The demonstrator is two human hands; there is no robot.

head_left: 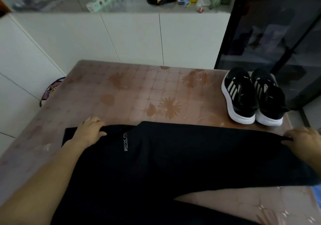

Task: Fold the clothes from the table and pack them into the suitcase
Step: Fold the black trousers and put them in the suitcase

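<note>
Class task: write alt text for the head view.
A left hand and a right hand grip the far edge of a black garment spread on a floral-patterned table. Black sneakers stand at the table's far right corner.

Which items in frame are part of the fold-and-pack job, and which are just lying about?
Job: black fabric garment with grey logo; left hand and right hand, both holding its far edge.
Lying about: pair of black striped sneakers with white soles; cluttered white counter.

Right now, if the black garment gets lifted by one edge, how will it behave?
Probably floppy: the black garment lies limp, following the table. Likely light, as the right hand draws a corner to a point with just a pinch. It might slide easily, since the tabletop looks glossy.
</note>
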